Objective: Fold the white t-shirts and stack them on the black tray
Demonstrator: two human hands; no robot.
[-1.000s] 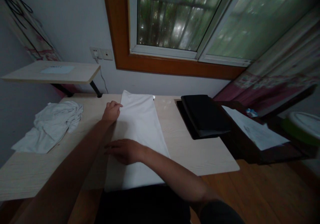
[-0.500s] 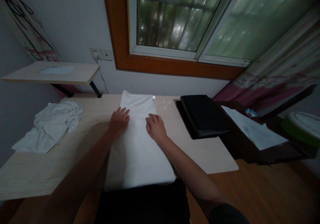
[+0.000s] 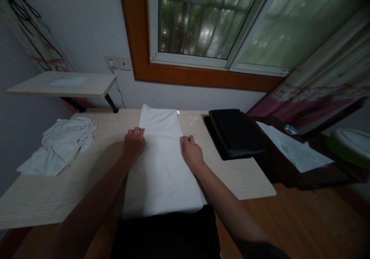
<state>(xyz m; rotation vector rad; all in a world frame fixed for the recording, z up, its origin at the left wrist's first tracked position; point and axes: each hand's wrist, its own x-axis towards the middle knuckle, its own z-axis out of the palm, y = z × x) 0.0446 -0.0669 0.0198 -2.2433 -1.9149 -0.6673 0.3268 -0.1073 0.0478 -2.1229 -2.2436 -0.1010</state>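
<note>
A long white piece of clothing [image 3: 163, 170], folded into a strip, lies flat from the table's back to its front edge; its exact kind does not show. On its left edge, my left hand [image 3: 134, 143] has its fingers curled over the fabric. My right hand [image 3: 192, 151] pinches the opposite edge at about the same height. Both fingertips are partly hidden against the cloth. Further left lies a crumpled white cloth [image 3: 62, 143], touched by neither hand.
A black folder [image 3: 237, 132] rests at the right of the pale wooden table [image 3: 248, 182]. A raised shelf [image 3: 95, 85] with a paper stands at the back left. Beyond the right end are a dark chair-like frame and a paper sheet [image 3: 291, 147].
My hands have moved apart, from lying flat on the white clothing with fingers spread to its two side edges, where the fingers are now curled. The clothing lies in the same place.
</note>
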